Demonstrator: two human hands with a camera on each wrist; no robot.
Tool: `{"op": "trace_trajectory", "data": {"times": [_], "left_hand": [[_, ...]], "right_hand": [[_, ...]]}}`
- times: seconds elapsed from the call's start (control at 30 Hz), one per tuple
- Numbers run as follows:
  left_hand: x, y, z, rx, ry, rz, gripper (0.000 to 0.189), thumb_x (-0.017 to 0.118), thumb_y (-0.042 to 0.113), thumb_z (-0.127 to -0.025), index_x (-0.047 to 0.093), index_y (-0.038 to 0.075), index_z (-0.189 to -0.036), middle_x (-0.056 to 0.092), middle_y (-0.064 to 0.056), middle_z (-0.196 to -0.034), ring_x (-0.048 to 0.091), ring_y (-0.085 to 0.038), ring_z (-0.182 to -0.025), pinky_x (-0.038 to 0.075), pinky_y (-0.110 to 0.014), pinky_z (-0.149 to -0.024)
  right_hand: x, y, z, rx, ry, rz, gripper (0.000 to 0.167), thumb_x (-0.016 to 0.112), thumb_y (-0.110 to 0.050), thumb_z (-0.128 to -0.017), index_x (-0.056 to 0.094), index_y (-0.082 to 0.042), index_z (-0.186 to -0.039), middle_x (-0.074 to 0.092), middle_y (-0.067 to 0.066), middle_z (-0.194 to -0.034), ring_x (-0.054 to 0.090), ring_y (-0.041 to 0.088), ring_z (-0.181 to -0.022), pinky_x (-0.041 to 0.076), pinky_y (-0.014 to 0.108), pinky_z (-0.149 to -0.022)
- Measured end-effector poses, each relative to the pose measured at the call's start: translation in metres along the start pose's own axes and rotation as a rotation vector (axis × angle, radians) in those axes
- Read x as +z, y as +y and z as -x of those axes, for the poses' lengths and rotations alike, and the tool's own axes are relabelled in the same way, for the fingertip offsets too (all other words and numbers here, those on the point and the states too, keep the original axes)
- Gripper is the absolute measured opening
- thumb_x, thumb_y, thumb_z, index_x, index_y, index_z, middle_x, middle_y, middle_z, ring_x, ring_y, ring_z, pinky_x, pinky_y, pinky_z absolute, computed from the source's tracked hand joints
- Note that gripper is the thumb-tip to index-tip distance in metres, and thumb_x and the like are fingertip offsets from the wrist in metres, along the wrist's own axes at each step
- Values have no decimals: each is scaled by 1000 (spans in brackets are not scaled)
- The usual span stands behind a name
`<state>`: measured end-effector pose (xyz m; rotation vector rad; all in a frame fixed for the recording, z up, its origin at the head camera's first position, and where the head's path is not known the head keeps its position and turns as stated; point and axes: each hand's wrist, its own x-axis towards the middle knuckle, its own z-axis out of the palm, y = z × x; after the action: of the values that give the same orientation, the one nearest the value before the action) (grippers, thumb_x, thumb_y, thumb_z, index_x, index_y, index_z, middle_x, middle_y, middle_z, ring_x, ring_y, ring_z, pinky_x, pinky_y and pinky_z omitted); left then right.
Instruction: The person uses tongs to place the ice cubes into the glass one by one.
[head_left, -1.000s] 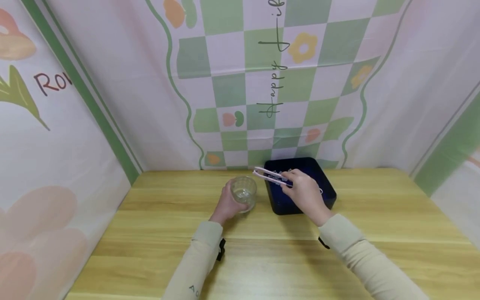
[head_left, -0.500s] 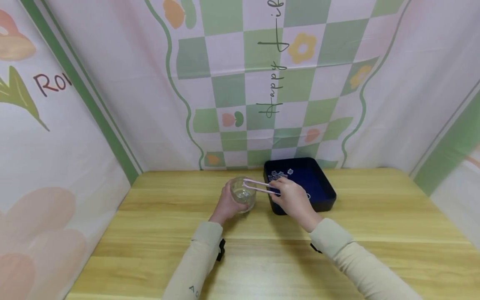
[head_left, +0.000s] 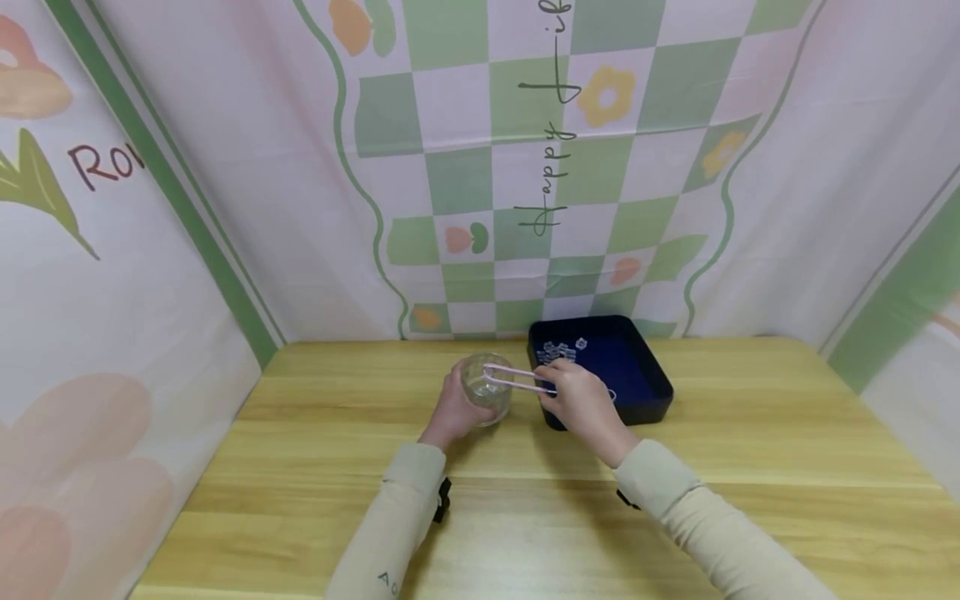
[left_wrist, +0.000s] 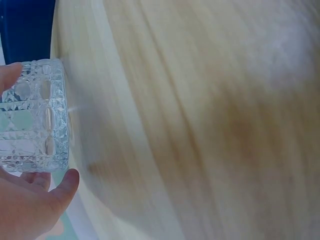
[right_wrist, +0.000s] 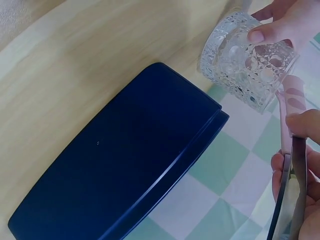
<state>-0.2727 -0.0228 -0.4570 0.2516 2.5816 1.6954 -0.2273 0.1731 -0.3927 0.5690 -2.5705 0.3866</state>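
Head view: the right hand (head_left: 581, 404), pinching tongs (head_left: 517, 379), has swung from the tray (head_left: 645, 367) to the glass (head_left: 487, 387) the left hand (head_left: 450, 408) grips.

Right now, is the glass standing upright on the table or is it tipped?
Upright. In the head view the glass stands on the wooden table, mouth upward, left hand gripping its side, tongs reaching over the rim.

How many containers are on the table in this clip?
2: a clear cut-glass cup held by the left hand, and a dark blue tray just to its right, behind the right hand with the tongs.
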Motion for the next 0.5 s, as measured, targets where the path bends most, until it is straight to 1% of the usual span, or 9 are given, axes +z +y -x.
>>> {"op": "trace_trajectory", "data": {"times": [0.23,0.37,0.5], "left_hand": [[0,1,0,1,-2,-7,101,83,0,-60,29,8,-145,40,-19,-144,44,-38,-130,36,-58,-111],[0,2,1,-9,2,-8,101,82,-1,-61,29,9,-145,40,-19,-144,44,-38,-130,36,-58,-111],[0,2,2,-8,9,-15,101,83,0,-60,29,7,-145,40,-21,-143,44,-40,-129,36,-58,-111]], "right_hand": [[-1,0,0,0,-7,-9,25,79,-9,-74,72,-4,-98,69,10,-92,67,22,-80,58,35,-66],[-1,1,0,5,-1,-25,26,79,-8,-73,72,-4,-98,69,10,-92,67,23,-81,58,36,-67],[-2,2,0,7,9,-34,27,79,-7,-73,72,-3,-98,69,10,-92,67,23,-81,59,36,-68]]}}
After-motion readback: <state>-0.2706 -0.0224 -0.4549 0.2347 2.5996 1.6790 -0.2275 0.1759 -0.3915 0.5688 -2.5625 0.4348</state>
